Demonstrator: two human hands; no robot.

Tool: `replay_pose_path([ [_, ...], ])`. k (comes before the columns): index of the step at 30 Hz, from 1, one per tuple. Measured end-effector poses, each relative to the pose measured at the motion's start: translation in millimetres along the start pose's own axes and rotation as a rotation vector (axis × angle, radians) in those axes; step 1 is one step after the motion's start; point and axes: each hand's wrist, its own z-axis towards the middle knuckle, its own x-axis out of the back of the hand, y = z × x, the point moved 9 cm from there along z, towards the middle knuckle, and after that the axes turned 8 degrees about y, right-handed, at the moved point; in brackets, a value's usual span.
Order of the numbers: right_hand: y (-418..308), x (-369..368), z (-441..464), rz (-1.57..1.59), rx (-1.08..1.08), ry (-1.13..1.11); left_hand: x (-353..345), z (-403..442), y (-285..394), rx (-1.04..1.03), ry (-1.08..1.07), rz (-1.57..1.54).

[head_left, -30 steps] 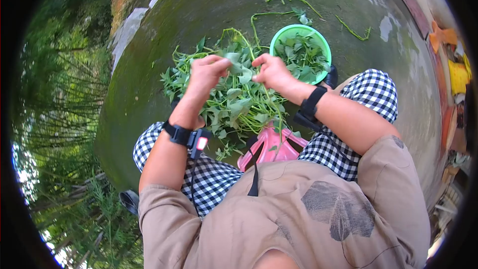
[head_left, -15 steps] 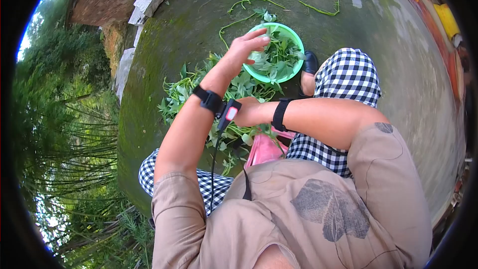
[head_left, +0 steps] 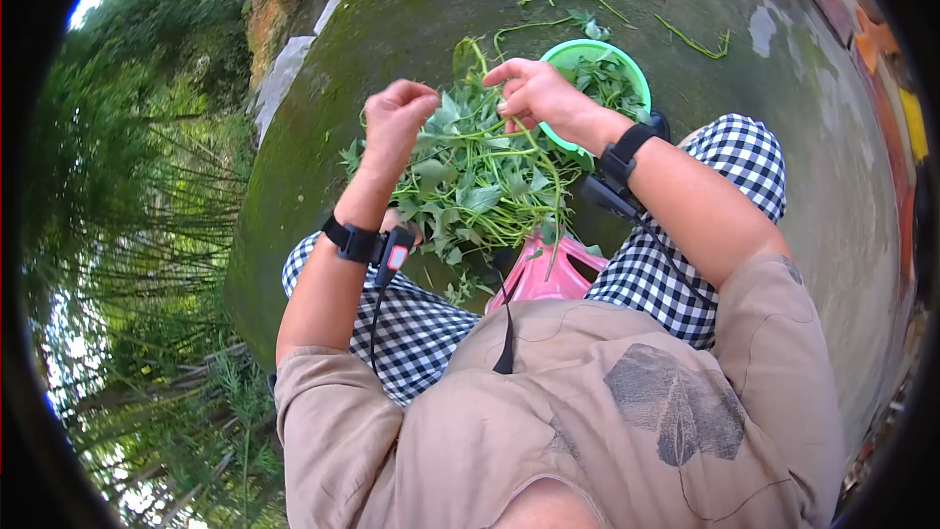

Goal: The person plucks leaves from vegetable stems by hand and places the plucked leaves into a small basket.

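My left hand is over the left side of a heap of leafy green vines, its thumb and fingertips pinched together at a leaf's edge. Whether it grips that leaf is hard to see. To its right, my right hand holds a long green vine stem between thumb and fingers, with the index finger stretched out. The stem hangs down over the heap. Just behind my right hand stands a light green basin with picked leaves inside.
A pink plastic stool or bag shows between my checked trouser legs. Stripped vine stems lie on the mossy concrete ground. White stone blocks edge the left side, with bamboo and bushes beyond.
My left hand has moved from over the basin back to the left, its fingers now pinched. My right hand has risen from the heap with a vine stem. The view has shifted slightly.
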Motion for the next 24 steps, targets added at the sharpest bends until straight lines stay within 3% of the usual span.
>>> replay_pose_path([
  [2, -6.7, -12.6, -2.3, 0.053, 0.014, -0.065, 2.8, -23.3, -4.1, -0.19, -0.021, 0.233],
  [5, -18.0, -33.0, -10.7, 0.07, 0.06, -0.134, -6.0, -50.5, 15.6, -0.366, 0.007, 0.277],
  [8, -35.8, -46.2, -15.6, 0.045, 0.149, -0.195, 4.8, -42.2, -20.1, -0.083, 0.242, -0.049],
  [12, -61.2, -58.0, -29.7, 0.034, 0.185, -0.266, 9.4, -18.1, -63.3, 0.159, 0.008, -0.156],
  [14, -59.4, -46.9, -19.9, -0.012, 0.204, -0.178, 4.9, -34.1, -71.9, 0.616, -0.244, -0.289],
  [17, -30.8, -12.5, 4.3, -0.204, 0.202, 0.095, -6.6, -40.5, -68.2, 0.62, -0.379, -0.677],
  [20, 24.3, 35.1, 32.7, -0.766, 0.203, 0.408, -8.4, -31.4, -68.5, 0.444, -0.375, -0.85],
  [22, 32.1, 28.1, 23.6, -0.688, 0.187, 0.423, -2.7, -32.6, -54.2, 0.467, -0.391, -0.939],
  [24, 45.0, 18.1, 10.1, -0.232, -0.07, 0.391, 1.6, -36.7, -34.0, 0.476, -0.379, -1.016],
])
